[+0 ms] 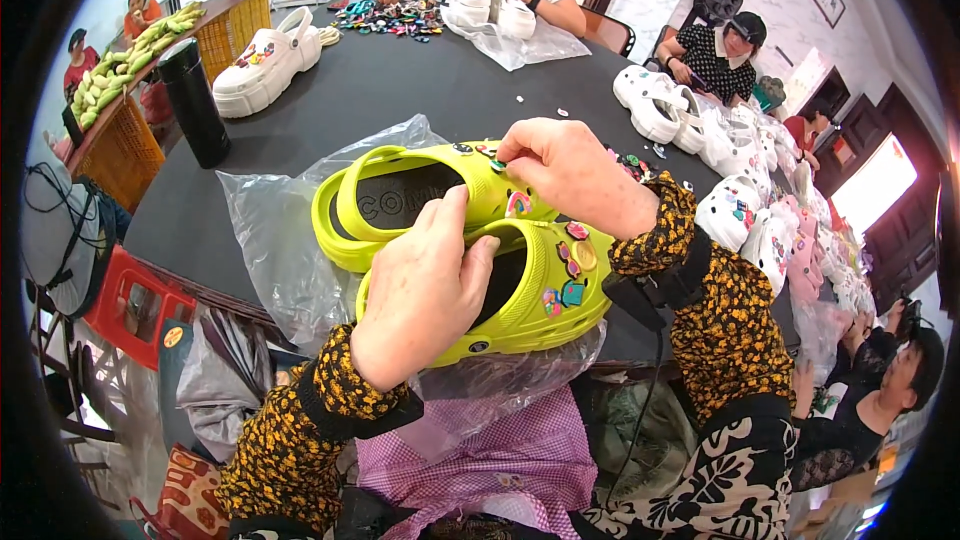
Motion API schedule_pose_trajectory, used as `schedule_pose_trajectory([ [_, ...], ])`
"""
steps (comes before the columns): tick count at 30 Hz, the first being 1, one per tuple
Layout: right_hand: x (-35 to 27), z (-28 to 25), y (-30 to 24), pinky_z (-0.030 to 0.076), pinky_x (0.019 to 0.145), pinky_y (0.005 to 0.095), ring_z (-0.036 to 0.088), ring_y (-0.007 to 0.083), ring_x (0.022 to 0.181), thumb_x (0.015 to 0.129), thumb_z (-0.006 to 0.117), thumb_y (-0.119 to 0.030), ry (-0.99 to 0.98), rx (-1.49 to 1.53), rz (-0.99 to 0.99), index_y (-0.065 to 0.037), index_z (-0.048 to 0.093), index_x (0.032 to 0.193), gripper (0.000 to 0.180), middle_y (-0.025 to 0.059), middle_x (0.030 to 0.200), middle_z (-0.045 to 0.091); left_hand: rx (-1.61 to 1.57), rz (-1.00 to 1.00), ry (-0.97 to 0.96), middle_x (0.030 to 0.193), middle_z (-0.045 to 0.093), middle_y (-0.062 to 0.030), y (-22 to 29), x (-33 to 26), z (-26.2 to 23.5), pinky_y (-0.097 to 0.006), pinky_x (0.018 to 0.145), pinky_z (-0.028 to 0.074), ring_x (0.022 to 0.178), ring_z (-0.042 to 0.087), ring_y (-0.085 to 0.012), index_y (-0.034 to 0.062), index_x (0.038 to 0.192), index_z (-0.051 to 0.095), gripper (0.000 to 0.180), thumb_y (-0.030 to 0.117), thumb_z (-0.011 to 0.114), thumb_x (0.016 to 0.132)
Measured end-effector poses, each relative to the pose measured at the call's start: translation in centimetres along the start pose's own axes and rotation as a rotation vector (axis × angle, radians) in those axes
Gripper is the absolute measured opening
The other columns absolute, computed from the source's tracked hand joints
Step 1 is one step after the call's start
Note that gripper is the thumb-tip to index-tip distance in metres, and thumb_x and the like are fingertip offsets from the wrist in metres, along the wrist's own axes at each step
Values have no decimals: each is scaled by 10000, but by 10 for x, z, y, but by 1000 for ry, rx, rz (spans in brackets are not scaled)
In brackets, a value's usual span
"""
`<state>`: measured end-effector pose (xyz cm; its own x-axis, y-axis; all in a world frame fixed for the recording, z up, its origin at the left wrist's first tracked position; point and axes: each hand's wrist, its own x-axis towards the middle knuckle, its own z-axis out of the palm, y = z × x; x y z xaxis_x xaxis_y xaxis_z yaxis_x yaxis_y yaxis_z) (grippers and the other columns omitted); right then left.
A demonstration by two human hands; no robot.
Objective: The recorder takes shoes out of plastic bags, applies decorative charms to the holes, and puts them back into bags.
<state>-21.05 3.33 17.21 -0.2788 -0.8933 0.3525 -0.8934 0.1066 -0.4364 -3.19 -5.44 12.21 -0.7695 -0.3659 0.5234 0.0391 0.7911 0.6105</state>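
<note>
Two lime-green clogs lie side by side on a clear plastic bag (270,230) at the near edge of the black table (400,90). My left hand (425,290) grips the heel rim of the near clog (530,295), which carries several coloured charms on its top. My right hand (570,170) reaches over the toe of the far clog (400,195), fingertips pinching a small charm (497,165) against its upper. Both my sleeves are black with an orange pattern.
A black cylindrical flask (192,100) stands at the left. White clogs (265,65) lie far left and piled along the right edge (730,170). Loose charms (395,18) lie at the far side. Other people sit around the table. A red stool (135,300) stands lower left.
</note>
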Motion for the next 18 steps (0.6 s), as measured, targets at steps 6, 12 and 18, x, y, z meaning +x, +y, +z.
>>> schedule_pose_trajectory([
  [6, 2, 1, 7, 497, 759, 417, 626, 370, 829, 806, 529, -51, 27, -101, -137, 28, 644, 866, 153, 217, 849, 639, -11, 37, 36, 906, 582, -205, -2, -1, 2, -433, 640, 490, 754, 607, -376, -57, 1150, 470, 388, 131, 606, 839],
  [12, 0, 0, 5, 484, 771, 423, 613, 372, 852, 806, 529, -54, 0, -122, -134, 26, 634, 869, 146, 216, 859, 627, -15, 13, 19, 929, 588, -214, -2, -1, 1, -410, 633, 485, 720, 607, -351, -54, 1178, 475, 416, 121, 623, 831],
  [18, -1, 1, 0, 473, 751, 422, 596, 369, 834, 792, 532, -36, 47, -110, -149, 27, 599, 836, 101, 203, 835, 607, -17, 19, 16, 902, 578, -203, -1, -1, 0, -435, 629, 487, 746, 604, -377, -53, 1139, 469, 380, 128, 609, 836],
])
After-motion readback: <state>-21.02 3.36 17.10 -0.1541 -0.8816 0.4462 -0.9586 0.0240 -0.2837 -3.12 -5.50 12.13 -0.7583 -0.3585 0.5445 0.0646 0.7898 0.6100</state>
